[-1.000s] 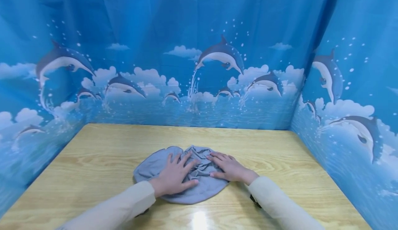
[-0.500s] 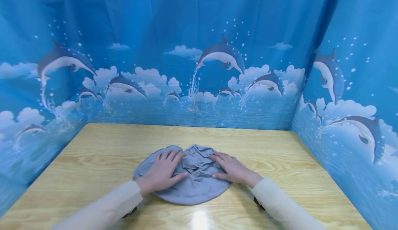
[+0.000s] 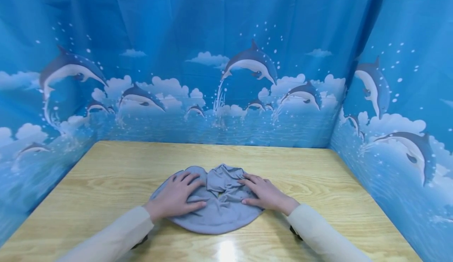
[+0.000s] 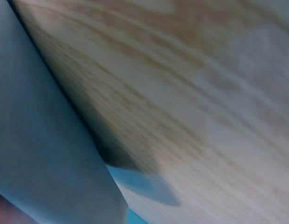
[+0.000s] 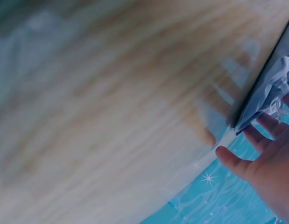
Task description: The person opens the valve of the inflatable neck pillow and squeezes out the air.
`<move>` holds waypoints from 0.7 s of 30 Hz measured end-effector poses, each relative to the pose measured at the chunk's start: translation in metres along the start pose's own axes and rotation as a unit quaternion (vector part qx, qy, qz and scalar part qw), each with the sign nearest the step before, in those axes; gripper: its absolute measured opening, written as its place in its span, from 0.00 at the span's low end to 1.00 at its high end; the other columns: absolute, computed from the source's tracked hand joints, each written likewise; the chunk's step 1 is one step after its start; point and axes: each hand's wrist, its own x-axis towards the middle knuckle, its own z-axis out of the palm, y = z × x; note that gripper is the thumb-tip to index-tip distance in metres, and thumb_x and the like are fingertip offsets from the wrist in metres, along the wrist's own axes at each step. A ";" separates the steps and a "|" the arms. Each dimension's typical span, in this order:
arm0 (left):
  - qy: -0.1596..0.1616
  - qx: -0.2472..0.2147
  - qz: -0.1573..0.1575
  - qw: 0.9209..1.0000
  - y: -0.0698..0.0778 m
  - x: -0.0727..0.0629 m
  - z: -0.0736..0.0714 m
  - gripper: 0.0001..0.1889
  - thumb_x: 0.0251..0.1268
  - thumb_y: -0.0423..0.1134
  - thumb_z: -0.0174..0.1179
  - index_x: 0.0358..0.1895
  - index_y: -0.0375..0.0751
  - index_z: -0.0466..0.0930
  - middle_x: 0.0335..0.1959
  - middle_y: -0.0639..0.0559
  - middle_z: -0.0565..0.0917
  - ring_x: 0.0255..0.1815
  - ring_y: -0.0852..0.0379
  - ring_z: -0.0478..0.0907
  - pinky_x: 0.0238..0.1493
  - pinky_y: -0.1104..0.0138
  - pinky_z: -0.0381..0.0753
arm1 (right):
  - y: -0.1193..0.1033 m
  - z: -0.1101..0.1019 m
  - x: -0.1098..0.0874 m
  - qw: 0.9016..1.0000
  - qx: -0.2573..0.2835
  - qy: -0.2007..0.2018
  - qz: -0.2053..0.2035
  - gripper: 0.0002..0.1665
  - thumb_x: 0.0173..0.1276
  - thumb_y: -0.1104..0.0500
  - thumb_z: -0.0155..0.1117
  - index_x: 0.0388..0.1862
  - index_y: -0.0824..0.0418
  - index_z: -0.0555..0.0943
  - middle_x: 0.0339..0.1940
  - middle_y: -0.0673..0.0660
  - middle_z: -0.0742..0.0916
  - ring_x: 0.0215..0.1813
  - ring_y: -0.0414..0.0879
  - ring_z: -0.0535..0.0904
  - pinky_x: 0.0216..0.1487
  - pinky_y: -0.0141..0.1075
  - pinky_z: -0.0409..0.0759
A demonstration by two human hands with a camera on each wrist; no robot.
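A soft grey piece of fabric (image 3: 219, 214), shaped like a floppy sun hat, lies on the table with a broad smooth rim and a crumpled middle. A small gap in its folds shows the wood beneath. My left hand (image 3: 175, 199) rests on its left part, fingers spread. On its right side lies my right hand (image 3: 266, 194), fingers extended over the creases. The left wrist view shows the rim (image 4: 46, 126) close up, with a bit of skin in the lower corner. In the right wrist view, the right hand (image 5: 272, 168) has its fingertips at the wrinkled fabric (image 5: 270, 88).
The light wood table (image 3: 124, 167) has its far edge against a blue curtain (image 3: 198, 18) printed with dolphins. More curtain (image 3: 400, 108) closes off the right side, and the left too. Pale sleeves (image 3: 113, 234) cover both forearms.
My left hand has slid left from the crumpled middle to the left part of the fabric. The folds in the middle have spread somewhat. The right hand has shifted slightly right.
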 end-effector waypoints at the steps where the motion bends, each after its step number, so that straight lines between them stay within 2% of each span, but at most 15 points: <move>1: -0.002 0.003 -0.004 1.000 0.000 0.000 0.000 0.34 0.54 0.72 0.46 0.60 0.60 0.69 0.65 0.50 0.67 0.67 0.45 0.60 0.62 0.40 0.57 | 0.000 0.000 0.000 1.000 -0.001 0.001 0.001 0.37 0.63 0.38 0.54 0.68 0.49 0.62 0.72 0.59 0.62 0.70 0.57 0.58 0.63 0.58 0.60; 8: -0.017 0.020 -0.038 0.999 0.001 -0.001 -0.002 0.36 0.51 0.75 0.44 0.61 0.60 0.68 0.66 0.49 0.66 0.67 0.42 0.59 0.60 0.39 0.58 | 0.002 0.000 -0.002 1.000 -0.009 0.005 0.012 0.38 0.63 0.38 0.54 0.69 0.50 0.62 0.71 0.59 0.62 0.70 0.57 0.59 0.62 0.58 0.61; 15: -0.016 0.041 -0.055 0.998 -0.003 -0.003 -0.002 0.42 0.47 0.80 0.39 0.62 0.60 0.67 0.66 0.49 0.66 0.66 0.41 0.60 0.59 0.39 0.60 | 0.002 -0.002 -0.004 0.999 -0.007 -0.001 0.036 0.39 0.62 0.37 0.55 0.69 0.50 0.62 0.71 0.60 0.62 0.69 0.59 0.60 0.59 0.60 0.63; 21: -0.007 0.045 -0.064 0.997 -0.008 -0.004 -0.002 0.43 0.48 0.80 0.36 0.63 0.59 0.67 0.66 0.48 0.66 0.65 0.38 0.61 0.57 0.38 0.61 | 0.002 -0.003 -0.007 0.999 -0.012 0.008 0.047 0.40 0.61 0.37 0.57 0.68 0.52 0.62 0.71 0.62 0.63 0.68 0.60 0.61 0.57 0.60 0.64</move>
